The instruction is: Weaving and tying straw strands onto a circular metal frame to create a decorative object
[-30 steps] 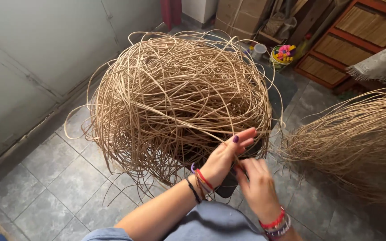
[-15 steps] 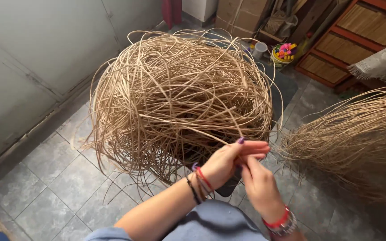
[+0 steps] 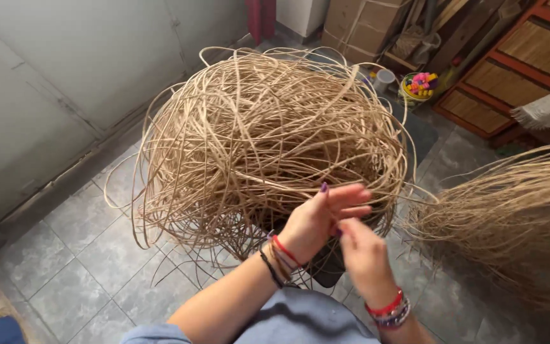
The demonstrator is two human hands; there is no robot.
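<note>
From the head camera, the one view here, both hands have come closer together over the last second. A second ago the left hand (image 3: 316,220) lay with fingers spread against the large tangled ball of pale tan cane strands (image 3: 268,140) while the right hand (image 3: 364,255) worked just below it. Now the left hand has drawn back off the heap, fingers stretched out flat and close together, and the right hand's fingertips meet it near the palm. The motion blurs both hands. I cannot tell whether either one pinches a strand; thin strands run past the fingers, but no grip shows. Judging by this, the hands are working at a single strand at the near edge of the ball, not at the whole mass.

The ball itself has not shifted: it sits on a dark stand, mostly hidden, right in front of the person, above the grey tiled floor (image 3: 90,255).

Counted: two hands, one round tangle, and one second looser bundle of brownish straight fibres (image 3: 510,223) at the right edge. Farther back stand one small bucket of bright coloured pieces (image 3: 420,86), one white cup (image 3: 383,79) and one cardboard box (image 3: 358,25).
</note>
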